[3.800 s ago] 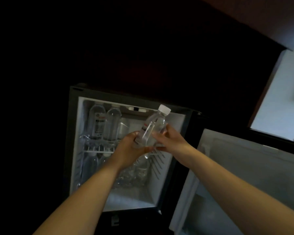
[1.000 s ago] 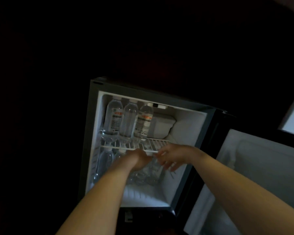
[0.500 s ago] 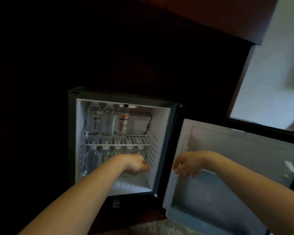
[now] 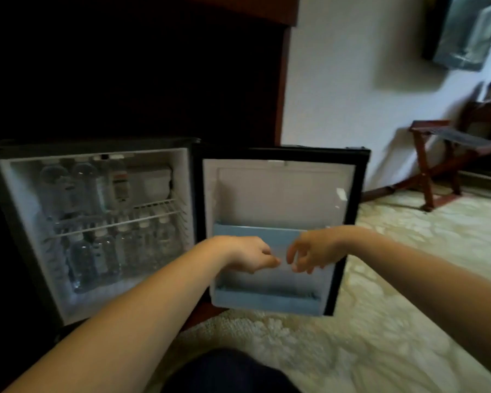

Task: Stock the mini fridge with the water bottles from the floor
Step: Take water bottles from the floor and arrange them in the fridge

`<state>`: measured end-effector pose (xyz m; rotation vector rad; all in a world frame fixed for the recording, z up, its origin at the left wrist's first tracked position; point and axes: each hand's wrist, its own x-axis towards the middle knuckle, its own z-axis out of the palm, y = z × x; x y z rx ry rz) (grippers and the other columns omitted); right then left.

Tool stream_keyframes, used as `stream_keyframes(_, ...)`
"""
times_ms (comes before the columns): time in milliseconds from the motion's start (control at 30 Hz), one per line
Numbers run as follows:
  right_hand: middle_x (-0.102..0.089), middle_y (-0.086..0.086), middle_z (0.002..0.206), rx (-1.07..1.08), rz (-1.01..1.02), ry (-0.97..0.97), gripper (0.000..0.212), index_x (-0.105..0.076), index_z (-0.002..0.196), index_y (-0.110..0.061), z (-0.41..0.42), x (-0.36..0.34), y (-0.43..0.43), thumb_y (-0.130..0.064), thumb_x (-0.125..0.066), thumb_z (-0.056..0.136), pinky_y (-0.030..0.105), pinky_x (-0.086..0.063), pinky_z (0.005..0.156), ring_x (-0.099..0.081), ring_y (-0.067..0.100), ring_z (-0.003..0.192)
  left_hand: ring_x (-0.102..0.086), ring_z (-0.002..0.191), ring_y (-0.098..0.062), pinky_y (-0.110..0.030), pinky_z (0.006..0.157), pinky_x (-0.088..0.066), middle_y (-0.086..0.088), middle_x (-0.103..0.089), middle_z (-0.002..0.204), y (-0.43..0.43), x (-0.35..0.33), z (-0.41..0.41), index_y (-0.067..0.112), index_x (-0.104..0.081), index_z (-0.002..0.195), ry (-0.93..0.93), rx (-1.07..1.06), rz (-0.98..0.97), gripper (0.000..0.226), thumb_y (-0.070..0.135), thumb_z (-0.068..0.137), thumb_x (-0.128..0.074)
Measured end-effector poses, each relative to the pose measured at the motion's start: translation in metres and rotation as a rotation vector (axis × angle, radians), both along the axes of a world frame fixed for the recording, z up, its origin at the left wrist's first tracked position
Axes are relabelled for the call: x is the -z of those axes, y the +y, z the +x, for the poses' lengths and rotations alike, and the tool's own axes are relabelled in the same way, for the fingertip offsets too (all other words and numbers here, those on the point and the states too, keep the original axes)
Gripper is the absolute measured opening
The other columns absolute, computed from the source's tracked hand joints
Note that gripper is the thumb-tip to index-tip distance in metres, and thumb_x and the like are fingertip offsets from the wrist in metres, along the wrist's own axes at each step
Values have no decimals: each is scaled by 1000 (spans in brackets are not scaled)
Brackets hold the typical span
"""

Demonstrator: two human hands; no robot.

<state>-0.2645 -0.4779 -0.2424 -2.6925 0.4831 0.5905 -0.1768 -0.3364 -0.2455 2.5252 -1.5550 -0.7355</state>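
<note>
The left grip (image 4: 247, 255) is narrow: its fingers are curled inward and it holds nothing. The right grip (image 4: 312, 251) is just beside it, apart by a small gap, with the fingers loosely bent and hanging down, also holding nothing. Both are held out in front of the open door (image 4: 281, 191) of the mini fridge (image 4: 20, 222), at the height of the upper blue door shelf (image 4: 255, 232); a second blue door bin (image 4: 267, 303) is along the bottom of the door. The door stands fully open to the right of the fridge body. Inside the fridge, three water bottles (image 4: 82, 188) stand upright at the left on the white wire shelf (image 4: 160, 207), and a white box-shaped part (image 4: 150, 182) is beside them at the back. Below the shelf a row of bottles (image 4: 142, 245) with white caps stands on the fridge floor and fills most of its width. The fridge sits inside a dark wooden cabinet (image 4: 125, 66), which is too dark to show details. The floor has a pale carpet (image 4: 380, 321) with a flower-like pattern. Behind the door there is a white wall (image 4: 352, 95), and near it, well apart from the fridge, stands a wooden folding luggage rack (image 4: 442, 163). A dark framed object (image 4: 465, 32) hangs on the wall at the upper right, blurred. A dark knee (image 4: 224, 373) shows at the bottom edge.
</note>
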Motion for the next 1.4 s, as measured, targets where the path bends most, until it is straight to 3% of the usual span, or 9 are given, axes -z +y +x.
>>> stream_keyframes(200,-59,-4,81,77,-27,3,31,-57,120,-10,-81,10,-43,-25,-57,93,18,-45,57,-53,1,62,-55,114,-27,-34,98,-41,-10,-56,126,-61,18,-67,6,-53,126,-9,157,58,44,37,99,-36)
stream_keyframes(400,-66,2,94,237,-30,69,33,-59,120,-9,-168,39,-90,-27,-57,92,18,-48,59,-61,9,73,-59,111,-29,-40,97,-45,-14,-59,124,-108,70,-138,6,-53,127,128,261,125,48,40,97,-39)
stream_keyframes(633,-68,10,103,376,-22,199,35,-59,120,-7,-260,113,-118,-27,-56,93,24,-50,68,-58,13,72,-51,95,-20,-32,86,-43,-13,-55,115,-145,151,-210,1,-51,129,348,299,152,41,27,100,-38)
stream_keyframes(767,-56,7,128,464,-194,215,45,-50,131,-13,-305,167,-122,-34,-55,92,36,-46,94,-56,24,113,-53,117,-24,-27,96,-41,-14,-56,131,-153,202,-247,3,-56,126,413,273,137,38,25,97,-44)
stream_keyframes(833,-52,7,133,533,-259,218,46,-45,134,-15,-323,197,-125,-36,-52,93,38,-48,95,-53,27,119,-52,120,-24,-26,95,-41,-14,-57,130,-154,227,-264,3,-56,124,447,230,117,38,26,96,-47)
stream_keyframes(967,-53,12,132,674,-246,192,49,-37,137,-14,-338,243,-128,-38,-45,95,41,-50,88,-56,32,114,-44,130,-25,-27,104,-35,-14,-44,142,-147,268,-285,6,-43,136,507,127,93,49,32,94,-50)
stream_keyframes(1133,-52,15,127,792,-201,-7,53,-29,135,-16,-341,279,-118,-44,-45,94,43,-54,80,-61,35,104,-35,136,-28,-31,110,-30,-16,-33,146,-135,295,-292,12,-33,142,523,55,99,57,36,93,-50)
stream_keyframes(1267,-59,9,109,678,-375,-66,38,-37,121,-15,-343,283,-113,-43,-43,96,40,-57,69,-65,27,84,-33,138,-27,-35,112,-31,-12,-28,151,-124,301,-286,15,-25,147,586,-9,115,65,36,92,-52)
stream_keyframes(1400,-59,7,110,597,-379,-116,39,-39,121,-12,-342,273,-109,-43,-38,97,35,-56,65,-65,23,84,-33,138,-27,-39,114,-30,-11,-29,152,-116,304,-277,16,-22,148,610,-68,98,73,35,88,-59)
